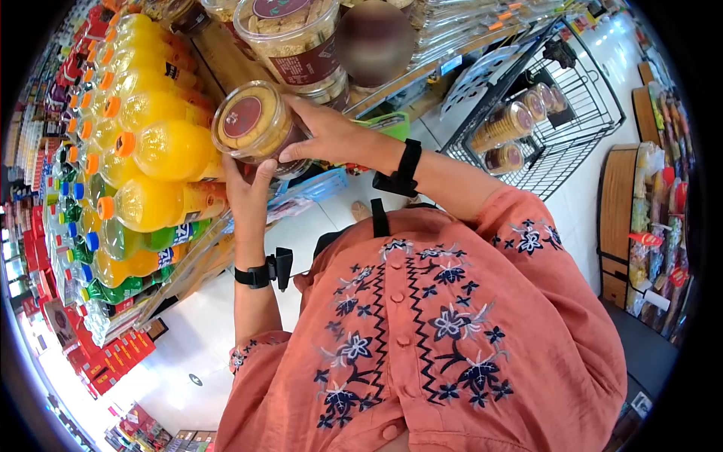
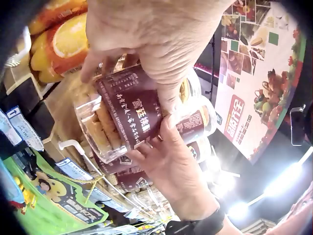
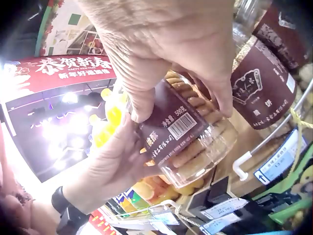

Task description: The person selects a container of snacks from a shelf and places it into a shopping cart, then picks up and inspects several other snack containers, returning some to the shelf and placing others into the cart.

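Both hands hold one clear plastic jar of cookies [image 1: 245, 124] at the shelf's front. It has a round lid with a dark red sticker, and a maroon label [image 2: 132, 110] with white writing wraps its side. My left hand [image 1: 247, 192] grips the jar from its near left side, thumb on the label. On the other side my right hand [image 1: 331, 139] curls its fingers round it, with the thumb close to the left thumb. Stacked round cookies show through the wall below the barcode label [image 3: 176, 122] in the right wrist view. The jar is tilted.
Large orange soda bottles [image 1: 169, 151] lie stacked on the left. Bigger cookie jars [image 1: 305, 64] stand on the shelf beyond the hands. A wire shopping cart [image 1: 580, 147] at the right carries several jars [image 1: 504, 124]. Price tags [image 3: 276, 156] line the shelf's edge.
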